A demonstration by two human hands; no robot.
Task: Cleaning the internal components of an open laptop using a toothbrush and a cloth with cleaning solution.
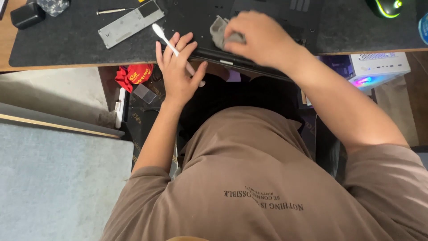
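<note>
A black laptop (267, 18) lies bottom-up on a dark desk mat (67, 40), its near edge over the desk's front. My right hand (261, 38) presses a small grey cloth (219, 30) against the laptop's underside. My left hand (178, 71) grips the laptop's near left corner, fingers spread on top. A white toothbrush-like tool (164, 38) is tucked between those fingers, its head pointing up-left over the mat.
A grey metal cover plate (129, 23) and a small screwdriver (111, 10) lie on the mat at left. A black box (26, 15) sits far left, a lit mouse (387, 6) far right. Below the desk are a red bag (136, 75) and a white lit computer case (379, 69).
</note>
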